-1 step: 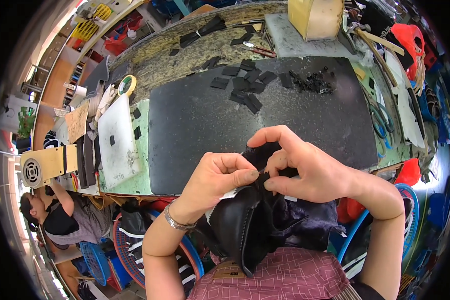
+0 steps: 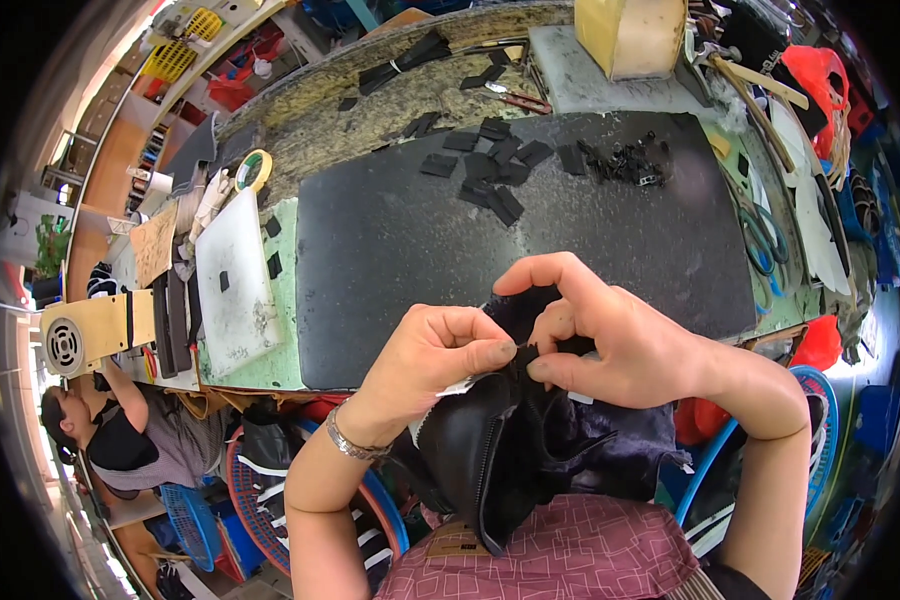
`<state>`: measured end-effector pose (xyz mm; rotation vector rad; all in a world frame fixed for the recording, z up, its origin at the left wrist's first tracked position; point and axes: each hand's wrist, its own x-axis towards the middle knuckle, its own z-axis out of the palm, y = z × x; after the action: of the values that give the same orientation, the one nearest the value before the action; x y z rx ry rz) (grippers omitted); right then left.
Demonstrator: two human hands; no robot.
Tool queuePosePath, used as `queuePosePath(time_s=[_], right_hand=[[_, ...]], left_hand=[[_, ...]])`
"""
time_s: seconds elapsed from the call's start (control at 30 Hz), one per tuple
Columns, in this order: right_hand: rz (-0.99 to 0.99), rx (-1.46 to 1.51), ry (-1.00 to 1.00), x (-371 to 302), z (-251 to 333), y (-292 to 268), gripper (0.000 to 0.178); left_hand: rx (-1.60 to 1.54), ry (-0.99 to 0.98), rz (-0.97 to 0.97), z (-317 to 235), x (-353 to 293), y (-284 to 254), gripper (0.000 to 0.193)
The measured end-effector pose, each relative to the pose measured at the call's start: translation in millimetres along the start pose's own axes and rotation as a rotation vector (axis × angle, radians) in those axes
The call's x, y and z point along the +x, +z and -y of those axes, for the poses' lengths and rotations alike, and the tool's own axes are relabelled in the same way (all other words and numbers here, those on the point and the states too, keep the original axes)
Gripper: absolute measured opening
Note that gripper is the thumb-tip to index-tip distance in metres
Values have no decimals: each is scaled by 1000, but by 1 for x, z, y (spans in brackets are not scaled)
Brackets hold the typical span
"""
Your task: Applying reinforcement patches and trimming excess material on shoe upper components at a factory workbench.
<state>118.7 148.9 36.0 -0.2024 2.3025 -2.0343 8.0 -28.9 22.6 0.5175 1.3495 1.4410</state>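
Note:
A black zippered leather piece, shaped like a boot upper, lies over my lap at the front edge of the bench. Its zipper runs down the front, and dark shiny lining shows on the right. My left hand pinches the piece's top edge between thumb and forefinger. Close against it, my right hand pinches the same edge by the zipper's upper end, its forefinger arched above. The fingertips hide most of what lies between them, including whether a small black strip is there.
A black mat covers the bench, with several cut black strips and a heap of small black parts. Scissors lie right, a white board left. Baskets flank my lap. A co-worker sits at far left.

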Motion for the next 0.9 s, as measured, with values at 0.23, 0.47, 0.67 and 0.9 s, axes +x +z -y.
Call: queuePosePath(time_s=[0.23, 0.47, 0.67, 0.9], right_hand=[[-61, -372, -117, -5, -2, 6, 51], [-162, -279, -130, -7, -6, 11, 45], [-307, -684, -670, -7, -22, 12, 31], [-264, -836, -969, -20, -31, 26, 30]], left_hand=[[144, -134, -59, -10, -3, 11, 15], [124, -82, -88, -5, -3, 16, 15], [138, 1, -91, 9, 1, 14, 13], [-22, 178, -306, 9, 2, 7, 9]])
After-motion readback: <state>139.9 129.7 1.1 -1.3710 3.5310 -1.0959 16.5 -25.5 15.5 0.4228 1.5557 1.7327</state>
